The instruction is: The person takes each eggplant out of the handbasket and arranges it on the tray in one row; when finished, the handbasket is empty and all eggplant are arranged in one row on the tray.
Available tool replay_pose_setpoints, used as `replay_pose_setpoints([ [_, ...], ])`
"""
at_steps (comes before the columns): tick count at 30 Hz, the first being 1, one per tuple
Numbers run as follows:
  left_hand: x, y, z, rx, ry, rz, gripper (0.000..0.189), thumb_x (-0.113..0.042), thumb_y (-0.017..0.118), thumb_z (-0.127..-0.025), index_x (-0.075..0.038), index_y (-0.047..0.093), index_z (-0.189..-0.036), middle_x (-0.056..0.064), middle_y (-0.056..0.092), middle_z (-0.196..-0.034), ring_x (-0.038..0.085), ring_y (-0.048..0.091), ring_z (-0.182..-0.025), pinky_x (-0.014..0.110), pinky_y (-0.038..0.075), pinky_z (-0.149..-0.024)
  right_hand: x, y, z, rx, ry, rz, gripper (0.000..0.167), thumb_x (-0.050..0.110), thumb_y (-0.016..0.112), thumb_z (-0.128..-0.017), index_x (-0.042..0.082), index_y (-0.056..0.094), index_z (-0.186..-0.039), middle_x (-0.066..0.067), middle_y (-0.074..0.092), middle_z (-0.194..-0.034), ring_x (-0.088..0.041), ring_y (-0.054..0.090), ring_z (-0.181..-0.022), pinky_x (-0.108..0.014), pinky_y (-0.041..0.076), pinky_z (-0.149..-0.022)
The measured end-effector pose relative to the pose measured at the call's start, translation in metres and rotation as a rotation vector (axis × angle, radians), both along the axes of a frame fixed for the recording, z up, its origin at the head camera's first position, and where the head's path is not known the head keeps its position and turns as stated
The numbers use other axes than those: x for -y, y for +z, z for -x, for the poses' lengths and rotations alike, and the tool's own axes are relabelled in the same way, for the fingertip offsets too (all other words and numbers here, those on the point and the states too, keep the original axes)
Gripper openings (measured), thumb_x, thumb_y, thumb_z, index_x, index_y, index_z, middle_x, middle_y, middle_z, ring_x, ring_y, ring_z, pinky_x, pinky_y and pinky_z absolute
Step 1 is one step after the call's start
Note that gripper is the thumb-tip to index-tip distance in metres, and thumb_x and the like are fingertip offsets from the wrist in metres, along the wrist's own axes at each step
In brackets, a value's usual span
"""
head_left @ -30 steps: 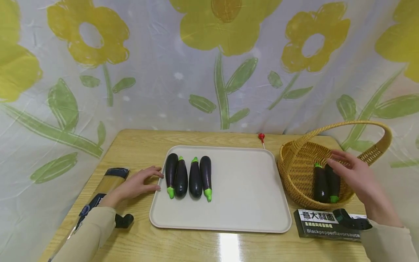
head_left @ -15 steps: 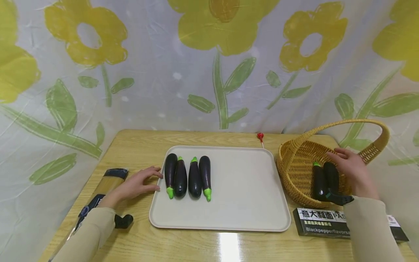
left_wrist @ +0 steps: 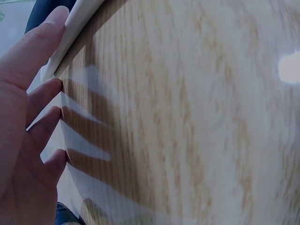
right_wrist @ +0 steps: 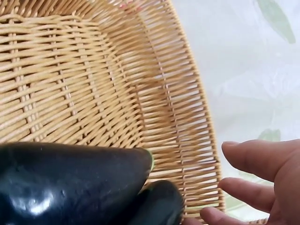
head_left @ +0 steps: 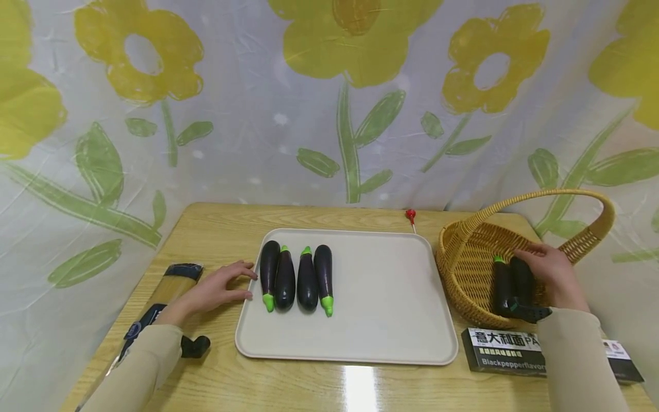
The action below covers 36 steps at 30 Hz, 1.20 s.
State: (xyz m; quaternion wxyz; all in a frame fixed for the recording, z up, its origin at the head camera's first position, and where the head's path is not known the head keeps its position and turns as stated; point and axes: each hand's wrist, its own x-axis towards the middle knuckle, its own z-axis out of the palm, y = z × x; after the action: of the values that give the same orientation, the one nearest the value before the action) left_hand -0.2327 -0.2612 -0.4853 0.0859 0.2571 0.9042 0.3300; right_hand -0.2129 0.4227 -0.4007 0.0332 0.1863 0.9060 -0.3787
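Two dark purple eggplants [head_left: 503, 286] lie side by side in a wicker basket [head_left: 465, 292] on the right. My right hand [head_left: 553, 272] reaches over the basket, thumb and fingertips close to the rounded far end of the right eggplant [head_left: 524, 274]. In the right wrist view its fingers are relaxed beside the rim, apart from the large eggplant [right_wrist: 70, 183]. My left hand [head_left: 216, 289] rests by the left edge of a white tray [head_left: 381, 297], its thumb against the rim in the left wrist view. Several eggplants [head_left: 307, 280] lie in a row on the tray's left side.
The basket's handle [head_left: 540, 194] arches above my right hand. A black pasta box [head_left: 507, 352] lies in front of the basket. Behind the tray is a red lollipop [head_left: 410, 214]. A long package [head_left: 154, 309] lies under my left forearm. A flowered curtain [head_left: 247, 143] hangs behind the table.
My right hand has lowered into the basket and shifted slightly left, its thumb now at the right eggplant's far end. The left hand and tray eggplants stay in place.
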Motion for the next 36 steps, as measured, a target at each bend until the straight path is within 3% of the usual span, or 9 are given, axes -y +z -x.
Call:
replay_pose_setpoints([
  [7, 0.0, 0.0, -0.001, -0.018, -0.005, -0.004, 0.038, -0.031, 0.073, -0.088, -0.012, 0.064, -0.12, 0.024, 0.043, -0.147, 0.049, 0.028, -0.139, 0.066, 0.021, -0.11, -0.005, -0.004, 0.0, 0.034, 0.004, 0.003, 0.07, 0.04, 0.047, -0.101, -0.015, 0.032, -0.141, -0.038, 0.036, -0.136, -0.044, 0.045, -0.109, -0.044, 0.047, -0.076],
  [12, -0.001, 0.001, -0.001, -0.032, -0.015, -0.01, 0.037, -0.031, 0.073, -0.088, -0.012, 0.064, -0.119, 0.025, 0.043, -0.146, 0.05, 0.029, -0.138, 0.067, 0.022, -0.109, -0.008, -0.008, 0.003, 0.041, 0.024, 0.079, 0.07, 0.035, 0.049, -0.101, -0.014, 0.026, -0.145, -0.04, 0.029, -0.142, -0.048, 0.044, -0.118, -0.052, 0.051, -0.084],
  [14, -0.001, 0.001, -0.001, -0.038, -0.018, -0.012, 0.037, -0.03, 0.074, -0.088, -0.012, 0.064, -0.119, 0.025, 0.044, -0.145, 0.05, 0.029, -0.137, 0.068, 0.022, -0.108, -0.009, -0.011, 0.004, 0.046, 0.055, 0.109, 0.067, 0.03, 0.049, -0.101, -0.013, 0.025, -0.146, -0.04, 0.028, -0.144, -0.047, 0.043, -0.121, -0.046, 0.053, -0.083],
  [17, -0.001, 0.001, 0.0, -0.039, -0.017, -0.01, 0.037, -0.029, 0.074, -0.088, -0.012, 0.065, -0.119, 0.025, 0.044, -0.145, 0.05, 0.03, -0.137, 0.068, 0.023, -0.108, -0.01, -0.014, 0.006, 0.057, 0.118, 0.145, 0.06, 0.023, 0.047, -0.103, -0.012, 0.026, -0.147, -0.038, 0.028, -0.147, -0.034, 0.052, -0.115, -0.034, 0.054, -0.079],
  [20, 0.0, 0.0, 0.001, -0.025, -0.015, -0.009, 0.037, -0.029, 0.074, -0.088, -0.012, 0.064, -0.119, 0.024, 0.043, -0.146, 0.049, 0.028, -0.138, 0.067, 0.022, -0.109, -0.01, -0.015, 0.007, 0.064, 0.166, 0.184, 0.055, 0.019, 0.045, -0.104, -0.01, 0.028, -0.148, -0.035, 0.033, -0.147, -0.009, 0.057, -0.1, -0.026, 0.054, -0.077],
  [23, 0.001, -0.002, 0.002, -0.005, -0.007, -0.007, 0.038, -0.031, 0.074, -0.088, -0.013, 0.064, -0.12, 0.023, 0.042, -0.147, 0.047, 0.027, -0.14, 0.065, 0.02, -0.111, -0.011, -0.015, 0.009, 0.066, 0.19, 0.241, 0.054, 0.018, 0.045, -0.104, -0.009, 0.029, -0.148, -0.023, 0.053, -0.133, 0.006, 0.054, -0.089, -0.025, 0.055, -0.078],
  [26, 0.001, -0.002, 0.002, -0.004, -0.008, 0.003, 0.039, -0.033, 0.073, -0.088, -0.014, 0.063, -0.121, 0.023, 0.042, -0.148, 0.047, 0.027, -0.14, 0.065, 0.02, -0.111, -0.013, -0.015, 0.011, 0.082, 0.201, 0.329, 0.052, 0.015, 0.048, -0.103, -0.008, 0.033, -0.147, 0.004, 0.061, -0.113, 0.003, 0.058, -0.088, -0.027, 0.056, -0.078],
  [28, 0.001, -0.002, 0.002, -0.008, -0.006, 0.006, 0.04, -0.034, 0.073, -0.088, -0.014, 0.063, -0.121, 0.022, 0.042, -0.148, 0.047, 0.027, -0.14, 0.065, 0.021, -0.111, -0.015, -0.015, 0.012, 0.101, 0.212, 0.387, 0.047, 0.012, 0.05, -0.102, -0.006, 0.04, -0.145, 0.014, 0.06, -0.104, -0.002, 0.061, -0.088, -0.03, 0.057, -0.078],
  [36, 0.001, -0.002, 0.001, -0.015, -0.005, 0.005, 0.04, -0.034, 0.073, -0.088, -0.013, 0.064, -0.12, 0.022, 0.043, -0.147, 0.047, 0.027, -0.14, 0.065, 0.02, -0.111, -0.019, -0.023, 0.011, 0.21, 0.229, 0.541, 0.029, 0.01, 0.059, -0.098, 0.025, 0.066, -0.122, 0.002, 0.057, -0.103, -0.012, 0.061, -0.082, -0.034, 0.057, -0.073],
])
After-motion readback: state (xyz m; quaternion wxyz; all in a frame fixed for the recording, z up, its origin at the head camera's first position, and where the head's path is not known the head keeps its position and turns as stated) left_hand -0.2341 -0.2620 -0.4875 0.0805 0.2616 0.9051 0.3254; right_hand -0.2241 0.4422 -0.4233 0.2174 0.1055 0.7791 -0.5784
